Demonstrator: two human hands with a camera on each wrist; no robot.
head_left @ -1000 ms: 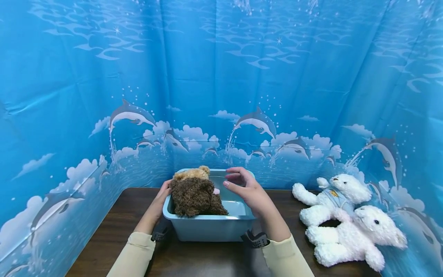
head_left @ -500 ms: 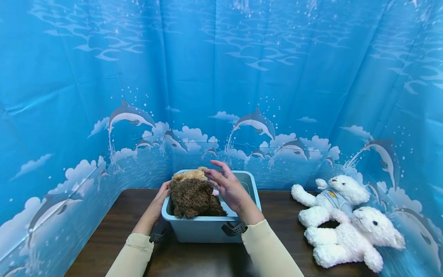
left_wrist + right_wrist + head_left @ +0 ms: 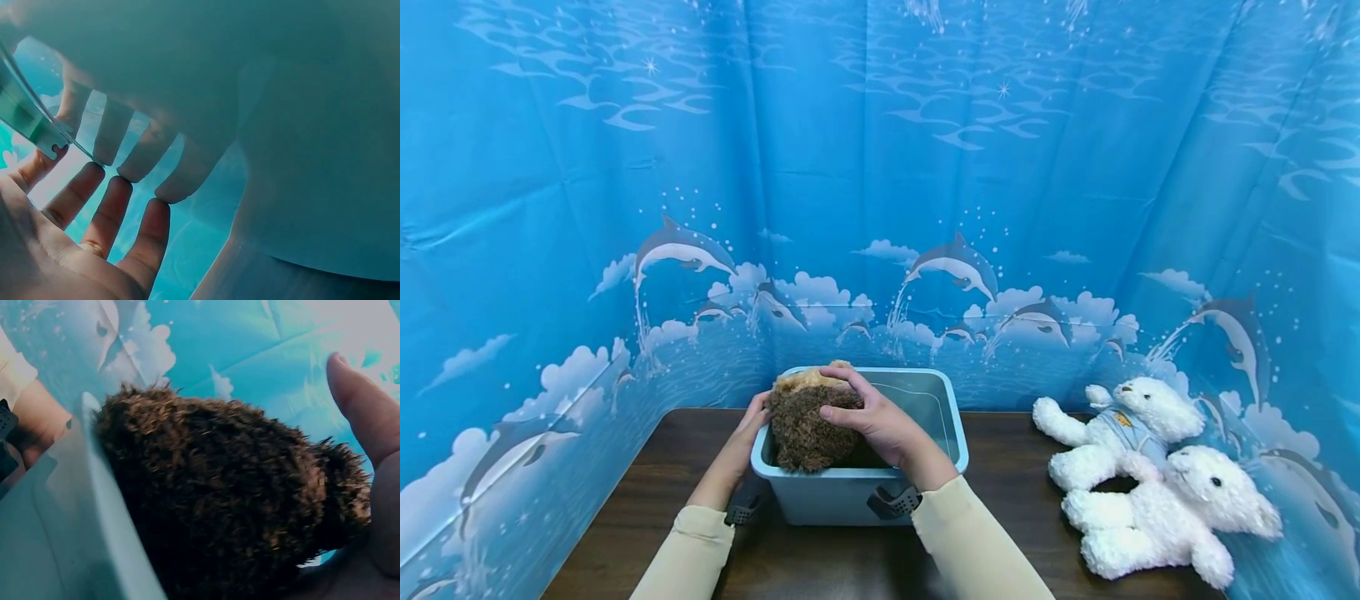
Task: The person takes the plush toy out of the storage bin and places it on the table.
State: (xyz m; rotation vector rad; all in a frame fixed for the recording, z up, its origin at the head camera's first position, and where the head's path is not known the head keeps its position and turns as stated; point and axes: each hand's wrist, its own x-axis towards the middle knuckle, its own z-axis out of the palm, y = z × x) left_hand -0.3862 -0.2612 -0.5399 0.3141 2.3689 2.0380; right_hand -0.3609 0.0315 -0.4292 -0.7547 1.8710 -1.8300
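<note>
A light blue plastic bin [image 3: 850, 500] stands on the dark table. In its left half sit a dark brown plush toy [image 3: 808, 429] and, behind that, a tan plush toy [image 3: 805, 379], mostly hidden. My left hand [image 3: 750, 425] is at the bin's left side; in the left wrist view its straight fingers [image 3: 112, 212] touch the glossy outer wall [image 3: 300, 156]. My right hand [image 3: 883, 421] reaches over the bin to the brown plush's right side, thumb in front and fingers toward the tan one. The right wrist view shows its spread thumb [image 3: 359, 400] beside the brown fur [image 3: 219, 481].
To the right lie two white plush toys: a bear in a light blue top [image 3: 1131, 429] and, nearer me, another white plush [image 3: 1172, 512]. The brown table [image 3: 632, 500] meets a blue dolphin-print curtain [image 3: 865, 208] behind and at the sides.
My right hand has moved left from the bin's right half to the brown plush, passing raised over the bin. The left hand, bin and white plush toys have stayed put.
</note>
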